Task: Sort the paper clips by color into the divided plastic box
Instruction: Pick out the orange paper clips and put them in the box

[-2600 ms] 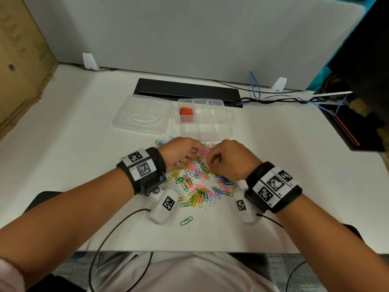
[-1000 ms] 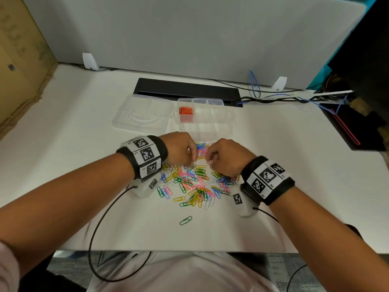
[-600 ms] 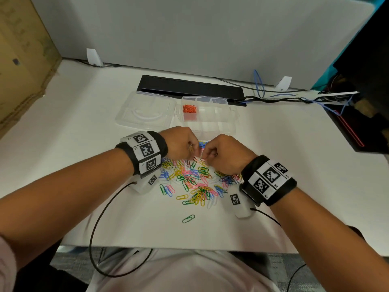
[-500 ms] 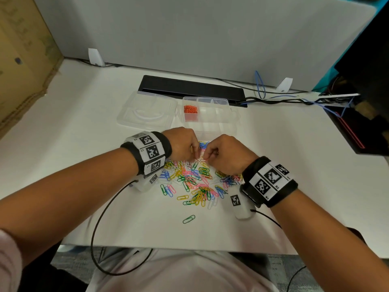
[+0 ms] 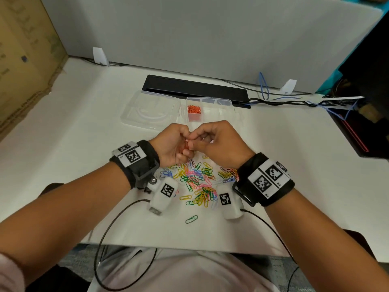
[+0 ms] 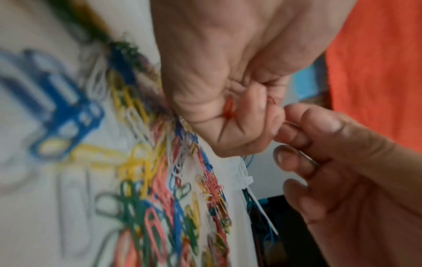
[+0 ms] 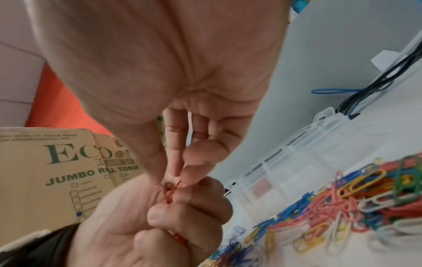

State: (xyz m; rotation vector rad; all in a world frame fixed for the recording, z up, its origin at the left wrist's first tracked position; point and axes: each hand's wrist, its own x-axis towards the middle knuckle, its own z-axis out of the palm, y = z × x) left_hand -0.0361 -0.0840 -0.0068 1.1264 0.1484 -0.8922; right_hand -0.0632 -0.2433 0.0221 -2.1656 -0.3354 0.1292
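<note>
A heap of mixed-colour paper clips (image 5: pixel 197 180) lies on the white desk. Behind it stands the clear divided box (image 5: pixel 223 102), lid (image 5: pixel 151 110) folded open to the left, with orange clips (image 5: pixel 193 109) in its near-left compartment. Both hands hover together above the far edge of the heap. My left hand (image 5: pixel 185 145) is curled into a fist around a few orange clips (image 6: pixel 228 108). My right hand (image 5: pixel 194 142) pinches one orange clip (image 7: pixel 172 189) between thumb and fingertip, right against the left hand's fingers (image 7: pixel 182 213).
A single green clip (image 5: pixel 191 219) lies apart near the desk's front edge. A black bar (image 5: pixel 195 91) and cables (image 5: pixel 294 100) run behind the box. Cardboard cartons (image 5: pixel 25 60) stand at the left, a grey partition (image 5: pixel 189 34) at the back, a black item (image 5: pixel 357 131) at the right.
Both hands have lifted off the heap and come together a little further back, toward the box. Before, their fingers were down among the clips.
</note>
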